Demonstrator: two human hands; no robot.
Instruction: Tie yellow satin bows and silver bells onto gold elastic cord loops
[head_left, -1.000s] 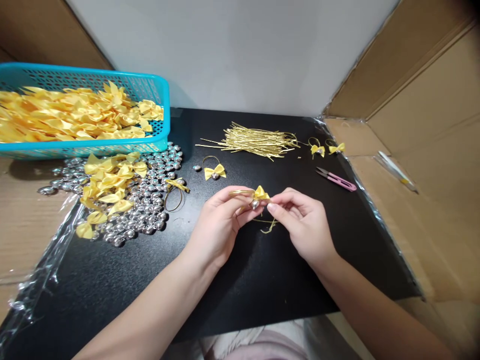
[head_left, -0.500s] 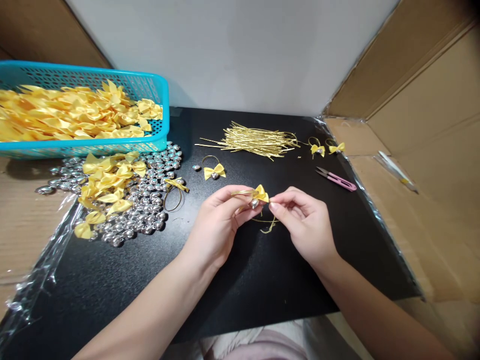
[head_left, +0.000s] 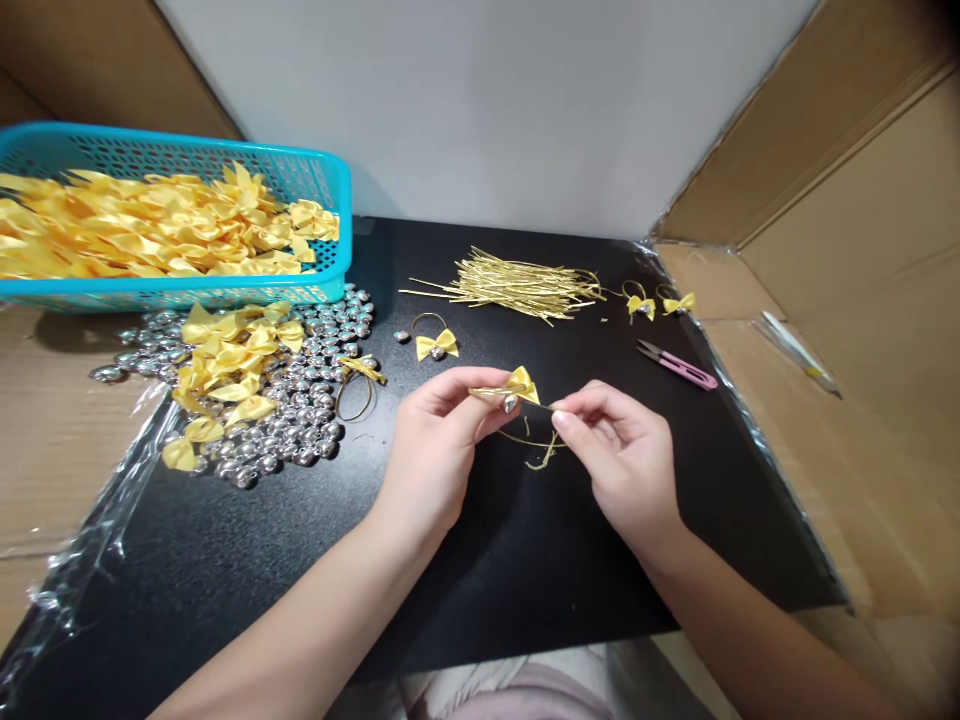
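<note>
My left hand [head_left: 439, 445] pinches a small yellow ribbon bow [head_left: 521, 384] with a silver bead [head_left: 510, 403] under it and a gold cord loop at its side. My right hand [head_left: 619, 455] pinches the thin gold cord [head_left: 534, 440] that runs from the bow; the cord's loose end hangs in a curl between my hands. Both hands are held just above the black mat [head_left: 480, 560], a short gap apart.
A blue basket [head_left: 187, 292] full of yellow bows stands at the back left. Before it lie a heap of silver beads [head_left: 300, 400] and loose bows [head_left: 225, 365]. Gold cords [head_left: 525, 283], finished bows [head_left: 435, 345] and pink snips [head_left: 679, 365] lie behind my hands. Cardboard walls flank the mat.
My right hand has drawn a little to the right, away from the bow, pulling the gold cord out between my hands. The camera has shifted slightly.
</note>
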